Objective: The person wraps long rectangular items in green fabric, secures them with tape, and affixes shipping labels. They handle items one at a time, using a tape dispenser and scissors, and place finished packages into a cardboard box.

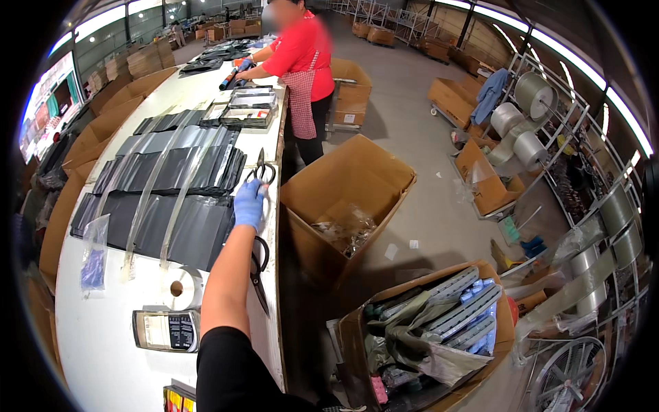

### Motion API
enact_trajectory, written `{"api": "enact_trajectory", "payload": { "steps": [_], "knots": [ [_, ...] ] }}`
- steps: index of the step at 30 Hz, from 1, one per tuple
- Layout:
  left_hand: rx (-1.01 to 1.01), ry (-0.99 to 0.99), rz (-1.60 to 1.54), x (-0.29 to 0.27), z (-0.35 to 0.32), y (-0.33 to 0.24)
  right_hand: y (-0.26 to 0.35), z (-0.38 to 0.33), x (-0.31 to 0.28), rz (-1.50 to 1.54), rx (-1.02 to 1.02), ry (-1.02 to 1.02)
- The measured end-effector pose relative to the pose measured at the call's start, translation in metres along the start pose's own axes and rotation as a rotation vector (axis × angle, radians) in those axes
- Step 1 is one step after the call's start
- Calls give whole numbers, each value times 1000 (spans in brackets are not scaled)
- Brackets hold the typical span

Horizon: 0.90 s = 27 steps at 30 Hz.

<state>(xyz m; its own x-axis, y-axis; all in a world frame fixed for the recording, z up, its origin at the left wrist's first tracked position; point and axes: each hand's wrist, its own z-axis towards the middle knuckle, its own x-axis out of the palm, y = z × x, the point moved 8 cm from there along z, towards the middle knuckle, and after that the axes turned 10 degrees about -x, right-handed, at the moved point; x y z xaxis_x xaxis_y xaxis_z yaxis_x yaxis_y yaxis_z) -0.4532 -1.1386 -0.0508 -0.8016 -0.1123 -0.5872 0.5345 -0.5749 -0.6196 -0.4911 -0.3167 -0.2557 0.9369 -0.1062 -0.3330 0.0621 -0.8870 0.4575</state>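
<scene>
My left hand (pixel 250 204), in a blue glove, reaches forward over the right edge of the long white table. Its fingers close on the handles of black-handled scissors (pixel 261 169), whose blades point away from me. A second pair of black scissors (pixel 258 280) lies beside my forearm, blades toward me. Left of my hand are stacks of dark grey plastic sheets (pixel 171 223), crossed by clear plastic strips (pixel 156 184). A roll of white tape or labels (pixel 180 287) stands close to my forearm. My right hand is out of view.
A co-worker in red (pixel 302 48) stands at the table's right side farther off, gloved hands on dark items. An open carton (pixel 347 185) adjoins the table; a fuller carton (pixel 357 336) sits nearer. Film rolls (pixel 532 93) hang on the right rack. A fan (pixel 570 378) stands lower right.
</scene>
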Motion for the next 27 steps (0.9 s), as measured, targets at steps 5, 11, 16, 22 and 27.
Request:
{"api": "enact_trajectory", "payload": {
  "steps": [5,11,16,22,27],
  "knots": [
    [-587,182,505,29,32,56,18,9,4,-35,-9,14],
    [-56,505,586,55,-56,-11,15,13,7,-55,-45,46],
    [322,738,512,29,-167,-120,8,28,6,-94,-117,101],
    [204,1272,726,-15,-349,-189,-23,71,11,-156,-291,177],
    [0,1001,612,-85,-503,-236,-10,32,-5,-347,-475,185]
  ]
}}
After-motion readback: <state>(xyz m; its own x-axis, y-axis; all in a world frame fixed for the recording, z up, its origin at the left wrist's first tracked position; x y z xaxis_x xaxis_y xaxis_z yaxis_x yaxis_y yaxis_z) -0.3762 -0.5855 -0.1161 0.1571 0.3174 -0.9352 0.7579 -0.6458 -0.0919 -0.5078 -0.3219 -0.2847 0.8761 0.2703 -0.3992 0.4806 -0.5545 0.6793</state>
